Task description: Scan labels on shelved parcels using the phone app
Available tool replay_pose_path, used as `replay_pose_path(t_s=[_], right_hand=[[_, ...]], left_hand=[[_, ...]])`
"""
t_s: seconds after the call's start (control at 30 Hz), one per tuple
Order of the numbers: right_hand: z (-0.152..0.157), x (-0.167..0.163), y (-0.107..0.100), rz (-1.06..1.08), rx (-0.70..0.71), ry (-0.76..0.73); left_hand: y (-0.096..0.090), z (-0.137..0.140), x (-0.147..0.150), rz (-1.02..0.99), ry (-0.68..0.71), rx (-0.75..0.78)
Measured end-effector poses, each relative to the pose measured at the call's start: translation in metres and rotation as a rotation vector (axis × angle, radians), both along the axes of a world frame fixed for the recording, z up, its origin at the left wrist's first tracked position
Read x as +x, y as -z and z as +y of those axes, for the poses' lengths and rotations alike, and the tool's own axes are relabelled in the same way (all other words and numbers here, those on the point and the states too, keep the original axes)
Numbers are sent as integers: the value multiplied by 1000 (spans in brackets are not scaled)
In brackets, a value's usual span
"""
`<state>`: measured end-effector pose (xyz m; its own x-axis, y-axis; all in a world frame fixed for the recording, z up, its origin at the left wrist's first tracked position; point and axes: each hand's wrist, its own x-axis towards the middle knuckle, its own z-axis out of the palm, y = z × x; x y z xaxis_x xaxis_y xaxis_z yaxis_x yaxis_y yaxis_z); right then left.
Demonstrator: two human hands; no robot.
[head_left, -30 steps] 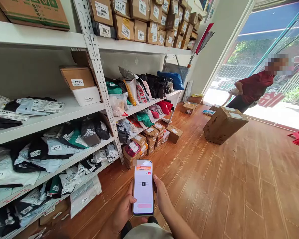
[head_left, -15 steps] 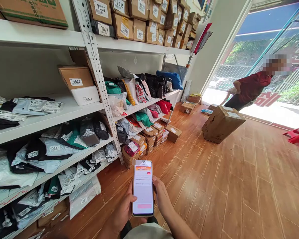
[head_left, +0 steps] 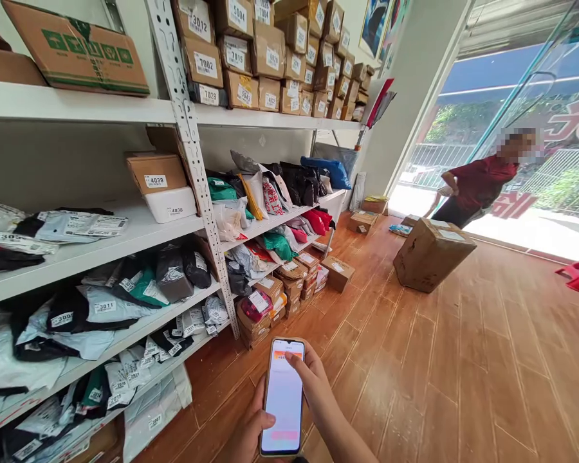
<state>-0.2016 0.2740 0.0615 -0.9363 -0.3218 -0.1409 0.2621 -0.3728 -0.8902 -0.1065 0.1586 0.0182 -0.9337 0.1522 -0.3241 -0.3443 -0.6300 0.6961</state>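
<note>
Low in the frame's centre, the left hand (head_left: 251, 432) curls its fingers around a slim lit white-screened smartphone (head_left: 283, 397), thumb on the glass; the right hand (head_left: 313, 382) presses a fingertip near its top, white metal parcel shelves (head_left: 139, 228) at left

The phone (head_left: 283, 395) shows a smooth, glossy glass screen in a slim, shiny frame. The floor (head_left: 444, 360) at three o'clock of it is wood-look plank, lightly grained with a soft sheen. The shelves (head_left: 139, 225) at ten o'clock are white painted metal, matt, with a perforated upright. On them lie crinkled, glossy plastic mailer bags (head_left: 101, 302) and matt brown cardboard boxes (head_left: 157, 172) bearing paper labels.
</note>
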Motion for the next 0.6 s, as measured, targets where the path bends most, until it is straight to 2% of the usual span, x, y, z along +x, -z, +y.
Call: replay_pose_path(t_s=[0.13,0.27,0.6], right_hand=[[-6,-3,5,-9,4,79],[-8,-1,10,-25,-18,122],[-9,6,12,35,-34,96]], left_hand=[[6,0,-1,102,-15,-17],[12,0,-3,102,-14,-42],[18,6,2,30,-121,265]])
